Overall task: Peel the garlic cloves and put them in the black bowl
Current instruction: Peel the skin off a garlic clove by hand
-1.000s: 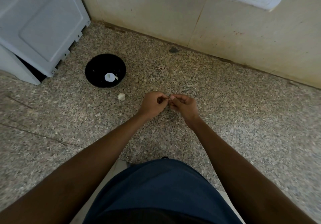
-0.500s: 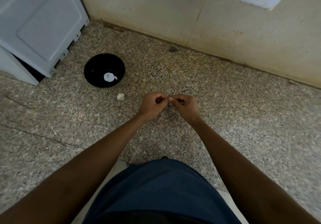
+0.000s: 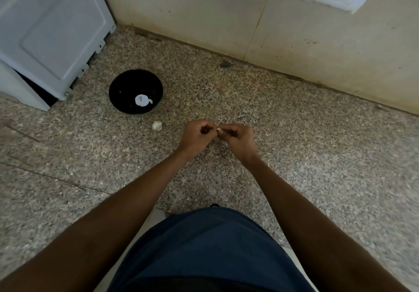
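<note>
Left hand [image 3: 197, 136] and right hand [image 3: 238, 138] pinch garlic clove [image 3: 219, 129] between fingertips; black bowl [image 3: 136, 91] well left.

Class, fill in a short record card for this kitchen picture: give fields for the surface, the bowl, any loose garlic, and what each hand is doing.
surface: speckled granite counter
bowl: black bowl, back left, with a white piece inside
loose garlic: garlic piece on the counter, just in front of the bowl, apart from it
left hand: fingers curled, pinching a small clove
right hand: fingers curled, pinching the same clove
peeling state: too small to tell
</note>
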